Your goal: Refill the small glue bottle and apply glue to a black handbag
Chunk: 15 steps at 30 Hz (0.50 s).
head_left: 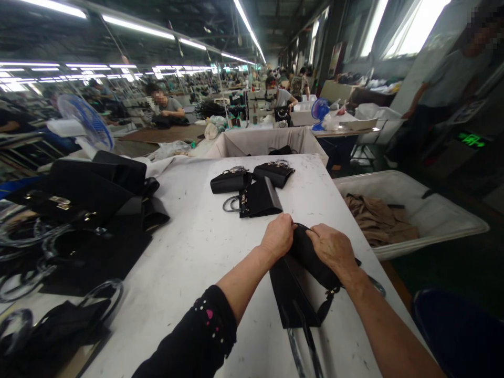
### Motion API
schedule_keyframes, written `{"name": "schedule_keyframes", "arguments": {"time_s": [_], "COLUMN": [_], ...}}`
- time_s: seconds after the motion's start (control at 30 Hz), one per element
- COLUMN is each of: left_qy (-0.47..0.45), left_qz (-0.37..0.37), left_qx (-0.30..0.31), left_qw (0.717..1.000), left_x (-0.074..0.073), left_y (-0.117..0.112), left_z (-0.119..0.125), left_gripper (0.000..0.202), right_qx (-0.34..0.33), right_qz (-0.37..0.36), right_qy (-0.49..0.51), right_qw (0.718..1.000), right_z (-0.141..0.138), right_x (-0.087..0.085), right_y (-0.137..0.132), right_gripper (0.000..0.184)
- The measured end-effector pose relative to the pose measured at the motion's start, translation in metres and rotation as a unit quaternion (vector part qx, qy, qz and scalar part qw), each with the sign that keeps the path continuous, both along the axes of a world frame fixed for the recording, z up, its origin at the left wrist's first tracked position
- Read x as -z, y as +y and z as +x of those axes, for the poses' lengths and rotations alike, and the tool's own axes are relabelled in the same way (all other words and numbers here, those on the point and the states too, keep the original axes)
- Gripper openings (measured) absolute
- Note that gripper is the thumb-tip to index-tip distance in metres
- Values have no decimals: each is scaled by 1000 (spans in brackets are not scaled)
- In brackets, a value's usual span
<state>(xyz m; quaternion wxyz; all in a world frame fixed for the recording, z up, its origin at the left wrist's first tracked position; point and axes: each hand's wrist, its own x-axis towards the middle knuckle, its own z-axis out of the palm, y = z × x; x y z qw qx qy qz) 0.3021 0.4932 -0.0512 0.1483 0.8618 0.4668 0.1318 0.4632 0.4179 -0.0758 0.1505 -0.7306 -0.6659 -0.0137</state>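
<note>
A black handbag point(293, 294) lies on the white table near its right edge, its plastic-wrapped handles toward me. My left hand point(277, 234) pinches the bag's far edge. Just to the right, my right hand point(333, 251) is closed on the same edge, fingers curled over the black material. Parts of the bag are hidden under my right hand and forearm. Beyond my hands lies another black handbag point(262, 199) on its side, its looped handles pointing left. Two more black handbags, one on the left point(230, 181) and one on the right point(274, 173), lie behind it.
Black bags with wrapped handles form a pile point(86, 194) on the left. A large pale bin point(441, 231) holding brown fabric point(380, 218) stands to the right. Another fabric-lined bin point(252, 140) adjoins the table's far end. A fan point(84, 123) and several people are farther back.
</note>
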Motion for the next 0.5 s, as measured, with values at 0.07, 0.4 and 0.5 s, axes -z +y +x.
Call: {"name": "schedule_keyframes", "arguments": {"time_s": [0.07, 0.4, 0.5], "left_qy": [5, 7, 1], "left_qz": [1, 2, -3], "left_qx": [0, 13, 15], "left_qw": [1000, 1000, 1000], "left_x": [0, 5, 7], "left_y": [0, 2, 3], "left_z": [0, 0, 0], "left_gripper": [14, 16, 16], "right_qx": [1, -27, -54], "right_qz": [0, 11, 3], "right_qy": [-3, 1, -1], "right_qw": [1000, 1000, 999], "right_z": [-1, -5, -8], "right_x": [-1, -7, -8], "right_y": [0, 5, 14], "right_gripper": [26, 17, 20]}}
